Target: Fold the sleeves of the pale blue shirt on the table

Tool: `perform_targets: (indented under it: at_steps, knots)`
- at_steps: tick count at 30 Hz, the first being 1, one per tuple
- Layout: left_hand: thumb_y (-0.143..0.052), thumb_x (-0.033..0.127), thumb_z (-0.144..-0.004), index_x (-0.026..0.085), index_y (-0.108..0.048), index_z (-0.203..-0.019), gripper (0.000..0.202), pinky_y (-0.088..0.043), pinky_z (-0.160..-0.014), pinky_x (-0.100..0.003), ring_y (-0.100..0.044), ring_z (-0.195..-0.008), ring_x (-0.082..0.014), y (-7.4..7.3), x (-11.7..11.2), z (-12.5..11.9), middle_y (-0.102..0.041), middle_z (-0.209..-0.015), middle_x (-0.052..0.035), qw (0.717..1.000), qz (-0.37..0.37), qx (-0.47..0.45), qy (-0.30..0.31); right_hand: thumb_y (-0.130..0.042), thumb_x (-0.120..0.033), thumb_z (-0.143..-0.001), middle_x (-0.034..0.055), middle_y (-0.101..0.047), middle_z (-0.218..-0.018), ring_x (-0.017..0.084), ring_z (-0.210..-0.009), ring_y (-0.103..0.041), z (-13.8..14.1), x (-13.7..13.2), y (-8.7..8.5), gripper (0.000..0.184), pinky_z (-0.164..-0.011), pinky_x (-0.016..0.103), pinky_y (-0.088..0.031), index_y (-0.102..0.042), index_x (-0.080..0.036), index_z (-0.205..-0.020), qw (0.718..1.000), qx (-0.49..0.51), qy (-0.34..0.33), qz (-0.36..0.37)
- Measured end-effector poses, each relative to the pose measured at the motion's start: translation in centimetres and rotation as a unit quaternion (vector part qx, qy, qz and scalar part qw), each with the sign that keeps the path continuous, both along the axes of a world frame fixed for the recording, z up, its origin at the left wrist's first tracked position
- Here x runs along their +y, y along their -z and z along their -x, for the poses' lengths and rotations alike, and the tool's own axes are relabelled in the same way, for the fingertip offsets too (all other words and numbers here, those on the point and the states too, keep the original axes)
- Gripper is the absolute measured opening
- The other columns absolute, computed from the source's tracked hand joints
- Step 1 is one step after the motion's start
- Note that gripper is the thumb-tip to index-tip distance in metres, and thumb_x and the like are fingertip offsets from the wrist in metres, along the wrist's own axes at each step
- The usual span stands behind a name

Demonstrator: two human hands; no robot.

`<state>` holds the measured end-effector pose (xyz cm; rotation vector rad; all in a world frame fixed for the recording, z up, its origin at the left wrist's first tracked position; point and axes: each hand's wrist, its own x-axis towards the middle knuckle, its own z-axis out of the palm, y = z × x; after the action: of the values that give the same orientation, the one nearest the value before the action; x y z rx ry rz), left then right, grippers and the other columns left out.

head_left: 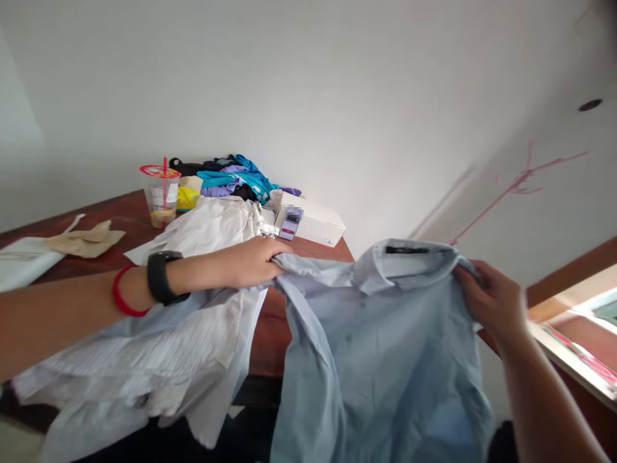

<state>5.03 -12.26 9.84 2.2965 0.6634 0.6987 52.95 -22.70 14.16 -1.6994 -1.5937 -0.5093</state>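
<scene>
A light blue collared shirt (380, 347) hangs between my two hands, with its collar up and its body falling below the table's edge. My left hand (258, 262) is closed on one shoulder of it. My right hand (496, 302) grips the other shoulder, near the collar. Under my left forearm, a white striped garment (193, 347) lies over the table and drapes down its front edge. The shirt's lower end runs out of the picture.
On the dark red table (272, 334) stand a plastic cup (161, 196) with a straw, a pile of blue and black clothes (236, 177), a white box (313, 218) and a phone (290, 223) leaning on it. Brown paper (87, 240) lies left. A pink coat rack (515, 183) stands right.
</scene>
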Motion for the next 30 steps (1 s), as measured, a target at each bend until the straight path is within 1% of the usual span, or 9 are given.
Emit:
perform_targets:
  at_steps: [2, 5, 8, 11, 15, 18, 20, 25, 30]
  knots:
    - [-0.053, 0.02, -0.087, 0.02, -0.076, -0.098, 0.026, -0.051, -0.079, -0.028, -0.069, -0.088, -0.0214, 1.5, 3.9, 0.4, -0.077, -0.097, -0.0041, 0.994, -0.051, 0.044, -0.084, -0.058, -0.056, -0.091, 0.0069, -0.076, -0.09, 0.028, -0.087, -0.069, 1.3, 5.3, 2.1, 0.042, -0.078, 0.035, -0.052, -0.077, -0.02, -0.102, 0.999, 0.015, -0.032, 0.041]
    - [-0.053, 0.017, -0.082, 0.021, -0.076, -0.101, 0.03, -0.051, -0.08, -0.032, -0.069, -0.089, -0.0254, 3.3, 10.0, 1.1, -0.077, -0.096, -0.0068, 0.967, -0.119, 0.131, -0.183, -0.051, -0.051, -0.095, 0.0077, -0.078, -0.092, 0.027, -0.089, -0.069, 2.6, 13.1, 6.6, 0.043, -0.079, 0.033, -0.049, -0.077, -0.018, -0.104, 0.992, 0.016, -0.056, 0.112]
    - [-0.057, 0.022, -0.086, 0.018, -0.075, -0.096, 0.021, -0.051, -0.077, -0.035, -0.067, -0.084, -0.0262, 5.1, 14.9, 1.3, -0.075, -0.092, -0.01, 0.928, -0.11, 0.241, -0.263, -0.05, -0.042, -0.098, 0.0076, -0.078, -0.091, 0.025, -0.087, -0.068, 3.4, 19.1, 11.8, 0.035, -0.078, 0.031, -0.047, -0.076, -0.019, -0.103, 0.977, -0.012, -0.055, 0.206]
    - [-0.054, 0.022, -0.09, 0.014, -0.073, -0.105, 0.026, -0.05, -0.078, -0.036, -0.067, -0.087, -0.0253, 7.5, 17.5, 0.8, -0.074, -0.097, -0.0112, 0.917, -0.096, 0.278, -0.268, -0.052, -0.036, -0.099, 0.0106, -0.078, -0.101, 0.027, -0.095, -0.069, 4.2, 22.2, 16.9, 0.029, -0.08, 0.031, -0.046, -0.076, -0.02, -0.103, 0.959, -0.029, -0.042, 0.278]
    - [-0.049, 0.024, -0.098, 0.018, -0.064, -0.127, 0.034, -0.051, -0.087, -0.034, -0.068, -0.105, -0.0257, 11.6, 18.1, -0.4, -0.071, -0.122, -0.0114, 0.928, -0.133, 0.24, -0.25, -0.052, -0.039, -0.1, 0.0115, -0.078, -0.105, 0.028, -0.096, -0.07, 4.4, 22.8, 21.8, 0.03, -0.077, 0.031, -0.045, -0.074, -0.021, -0.109, 0.957, -0.017, -0.019, 0.289]
    - [-0.051, 0.032, -0.1, 0.023, -0.065, -0.126, 0.031, -0.052, -0.094, -0.036, -0.069, -0.108, -0.0257, 13.8, 17.7, -0.8, -0.071, -0.126, -0.0085, 0.94, -0.147, 0.218, -0.217, -0.048, -0.045, -0.101, 0.0102, -0.078, -0.1, 0.028, -0.093, -0.071, 3.9, 22.2, 23.3, 0.034, -0.075, 0.031, -0.045, -0.072, -0.022, -0.107, 0.964, 0.004, -0.005, 0.267]
    - [-0.053, 0.033, -0.099, 0.023, -0.065, -0.127, 0.033, -0.052, -0.097, -0.038, -0.068, -0.113, -0.0273, 14.5, 17.5, -0.7, -0.07, -0.127, -0.0083, 0.943, -0.156, 0.213, -0.204, -0.049, -0.047, -0.101, 0.0089, -0.079, -0.1, 0.028, -0.095, -0.071, 3.7, 22.0, 23.4, 0.034, -0.077, 0.031, -0.045, -0.072, -0.023, -0.107, 0.965, 0.025, -0.008, 0.26]
    - [-0.054, 0.03, -0.098, 0.024, -0.062, -0.137, 0.04, -0.052, -0.098, -0.038, -0.067, -0.116, -0.0275, 14.9, 17.5, -0.2, -0.064, -0.137, -0.0088, 0.945, -0.167, 0.2, -0.2, -0.052, -0.048, -0.098, 0.0079, -0.079, -0.106, 0.029, -0.101, -0.071, 3.7, 22.1, 22.9, 0.034, -0.084, 0.034, -0.048, -0.072, -0.024, -0.113, 0.962, 0.088, -0.016, 0.259]
    - [-0.053, 0.035, -0.1, 0.025, -0.07, -0.126, 0.033, -0.052, -0.099, -0.039, -0.067, -0.115, -0.0284, 15.3, 17.8, 0.0, -0.061, -0.139, -0.0095, 0.941, -0.174, 0.219, -0.191, -0.053, -0.049, -0.097, 0.0057, -0.079, -0.11, 0.029, -0.104, -0.071, 3.5, 22.1, 22.9, 0.033, -0.089, 0.037, -0.048, -0.073, -0.026, -0.11, 0.955, 0.136, -0.032, 0.261]
